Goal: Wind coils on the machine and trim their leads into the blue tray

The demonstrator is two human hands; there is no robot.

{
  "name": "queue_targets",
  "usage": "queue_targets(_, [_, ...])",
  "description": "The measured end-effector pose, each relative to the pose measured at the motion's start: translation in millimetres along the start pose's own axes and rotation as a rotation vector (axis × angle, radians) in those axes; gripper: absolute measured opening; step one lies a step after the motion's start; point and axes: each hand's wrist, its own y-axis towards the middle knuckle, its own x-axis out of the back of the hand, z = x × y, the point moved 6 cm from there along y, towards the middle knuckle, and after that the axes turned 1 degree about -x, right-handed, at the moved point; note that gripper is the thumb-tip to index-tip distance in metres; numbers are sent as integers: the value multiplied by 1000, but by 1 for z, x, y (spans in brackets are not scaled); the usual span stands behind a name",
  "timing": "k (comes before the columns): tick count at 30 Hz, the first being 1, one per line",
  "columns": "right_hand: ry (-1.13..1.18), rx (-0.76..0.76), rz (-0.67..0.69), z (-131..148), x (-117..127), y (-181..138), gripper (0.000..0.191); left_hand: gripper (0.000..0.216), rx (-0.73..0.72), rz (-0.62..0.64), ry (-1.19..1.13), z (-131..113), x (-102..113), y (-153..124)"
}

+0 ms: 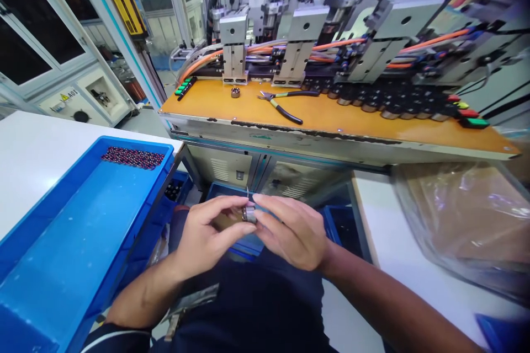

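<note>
In the head view, a small metal part [249, 213] is being held in the air by two bare hands, in front of the dark shirt. Its left side is being pinched by the thumb and finger of the left hand [205, 231]. Its right side is being gripped by the fingertips of the right hand [292, 229]. Some of the part is being hidden by the fingers. A thin wire [247, 192] is being seen just above it, sticking up; whether it is being held by the part or by the fingers cannot be told.

Past the hands, pliers [273, 101] with black and yellow grips are being held up by an orange top [323, 121], with their legs spread apart. Near their tips, a small ring [235, 92] is being kept on the same top. To the right, many black and silver caps [385, 100] are being bunched close together. Behind them, orange tubes [348, 42] are being run along a big gray machine [306, 25].

On the left, a blue tray [83, 231] is being held up by a white table [28, 138]. Small dark and red bits [132, 158] are being packed together at its far end. On the right, something brown is being covered by a clear bag [467, 215].
</note>
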Motion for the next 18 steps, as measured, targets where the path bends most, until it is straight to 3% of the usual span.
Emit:
queue_targets(7, [128,-66,232,-9,7,12,8,39,-92,65,89,1,7,-3])
queue_targets(13, [215,-47,279,-6,24,24,14,37,165,115,-348,20,1,-8])
queue_targets(15, [215,-54,277,-6,25,25,15,37,185,122,-477,21,-2,-8])
queue_targets(18, [217,-83,267,-8,23,24,12,35,145,103,-484,19,-3,-6])
